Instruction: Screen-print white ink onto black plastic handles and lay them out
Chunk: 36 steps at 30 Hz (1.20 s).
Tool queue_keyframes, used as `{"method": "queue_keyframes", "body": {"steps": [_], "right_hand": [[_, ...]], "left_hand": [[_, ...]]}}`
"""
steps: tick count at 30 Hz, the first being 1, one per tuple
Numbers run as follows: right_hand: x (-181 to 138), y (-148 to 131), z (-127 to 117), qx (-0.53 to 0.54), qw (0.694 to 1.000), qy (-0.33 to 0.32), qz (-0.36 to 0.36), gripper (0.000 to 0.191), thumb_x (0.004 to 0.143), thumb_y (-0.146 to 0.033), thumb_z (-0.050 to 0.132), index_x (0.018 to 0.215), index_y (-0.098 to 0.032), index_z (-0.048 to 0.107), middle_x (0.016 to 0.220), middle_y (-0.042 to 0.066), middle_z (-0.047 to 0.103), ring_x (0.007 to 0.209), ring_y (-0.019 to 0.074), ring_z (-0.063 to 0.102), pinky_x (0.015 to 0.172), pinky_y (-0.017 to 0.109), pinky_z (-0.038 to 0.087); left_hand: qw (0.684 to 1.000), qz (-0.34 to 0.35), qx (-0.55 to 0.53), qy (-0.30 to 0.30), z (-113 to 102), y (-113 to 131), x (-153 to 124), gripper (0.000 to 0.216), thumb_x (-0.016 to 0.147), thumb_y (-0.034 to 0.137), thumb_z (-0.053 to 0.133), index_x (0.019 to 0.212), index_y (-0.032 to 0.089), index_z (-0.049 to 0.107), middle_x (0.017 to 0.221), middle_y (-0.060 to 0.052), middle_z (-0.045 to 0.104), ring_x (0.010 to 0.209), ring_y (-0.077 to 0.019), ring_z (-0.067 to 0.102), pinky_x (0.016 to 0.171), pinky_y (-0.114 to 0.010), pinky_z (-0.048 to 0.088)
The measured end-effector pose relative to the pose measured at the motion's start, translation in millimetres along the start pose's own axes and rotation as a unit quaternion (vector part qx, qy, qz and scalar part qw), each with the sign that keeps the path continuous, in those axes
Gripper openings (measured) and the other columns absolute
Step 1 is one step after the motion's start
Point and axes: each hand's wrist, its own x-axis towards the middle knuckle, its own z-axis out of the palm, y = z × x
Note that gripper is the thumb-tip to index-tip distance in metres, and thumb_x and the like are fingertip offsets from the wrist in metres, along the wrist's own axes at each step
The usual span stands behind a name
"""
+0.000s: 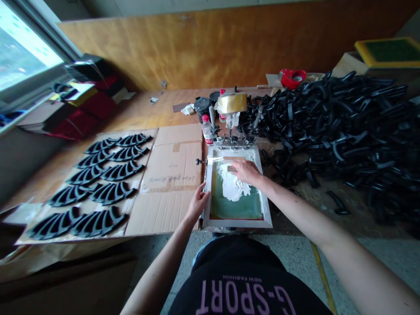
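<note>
A screen printing frame (267, 216) with a pale metal border and green mesh lies in front of me, held at its far end by a clamp (233, 142). White ink (234, 190) is spread thickly over the mesh. My right hand (246, 171) is closed on a squeegee (226, 160) near the far end of the mesh. Its fingers partly cover the tool. My left hand (198, 201) grips the left border of the frame, thumb toward the top. What lies beneath the screen is hidden.
Flat cardboard (167, 175) on the left carries rows of curved black parts (111, 192). A large heap of black parts (315, 118) covers the right side. A red-capped bottle (207, 130), a tape roll (232, 103) and a red tape dispenser (293, 78) stand farther back.
</note>
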Motion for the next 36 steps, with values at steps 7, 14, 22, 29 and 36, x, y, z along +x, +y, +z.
{"method": "queue_keyframes", "body": {"steps": [7, 14, 22, 29, 36], "right_hand": [[-66.9, 0.8, 3.1, -0.003, 0.975, -0.071, -0.21, 0.014, 0.084, -0.009, 0.053, 0.085, -0.019, 0.064, 0.086, 0.005, 0.066, 0.084, 0.0189, 0.057, 0.071, 0.027, 0.04], [-75.7, -11.1, 16.1, 0.008, 0.987, 0.003, -0.163, 0.019, 0.089, -0.01, 0.048, 0.091, -0.018, 0.065, 0.092, 0.008, 0.066, 0.091, 0.0208, 0.057, 0.072, 0.029, 0.041], [-2.5, 4.4, -30.6, 0.045, 0.995, 0.082, 0.02, 0.051, 0.084, -0.036, 0.069, 0.131, -0.025, 0.055, 0.109, 0.006, 0.068, 0.093, 0.0224, 0.062, 0.078, 0.031, 0.045], [-15.2, 102.9, -64.7, 0.093, 0.931, 0.217, 0.278, 0.037, 0.096, -0.038, 0.043, 0.117, -0.015, 0.063, 0.095, 0.009, 0.069, 0.086, 0.0223, 0.063, 0.079, 0.034, 0.045], [-68.3, 41.2, 29.7, 0.039, 0.991, -0.032, 0.126, 0.028, 0.084, -0.044, 0.067, 0.08, -0.017, 0.066, 0.097, 0.011, 0.067, 0.099, 0.0245, 0.059, 0.087, 0.034, 0.043]], "left_hand": [[1.0, -0.009, -0.017, -0.002, -4.0, -7.0, 2.6, 0.072, 0.075, 0.053, 0.064, 0.134, 0.015, 0.051, 0.071, 0.001, 0.06, 0.057, -0.0106, 0.051, 0.051, -0.02, 0.035], [0.998, -0.019, -0.047, 0.021, -0.9, 7.7, -4.7, 0.069, 0.072, 0.049, 0.068, 0.131, 0.015, 0.054, 0.067, 0.002, 0.06, 0.054, -0.01, 0.05, 0.049, -0.019, 0.035], [0.998, -0.003, -0.064, 0.006, -11.3, 50.5, -26.1, 0.072, 0.074, 0.052, 0.07, 0.136, 0.021, 0.051, 0.066, 0.003, 0.062, 0.052, -0.01, 0.052, 0.046, -0.019, 0.036], [0.977, 0.104, -0.185, 0.026, -17.6, 143.7, -16.9, 0.057, 0.084, 0.07, 0.047, 0.099, 0.02, 0.068, 0.082, -0.005, 0.07, 0.062, -0.0128, 0.062, 0.05, -0.022, 0.047], [0.946, 0.16, -0.278, 0.041, 0.8, 190.4, 9.3, 0.05, 0.086, 0.066, 0.048, 0.094, 0.019, 0.063, 0.08, -0.006, 0.069, 0.071, -0.014, 0.066, 0.056, -0.022, 0.052]]}}
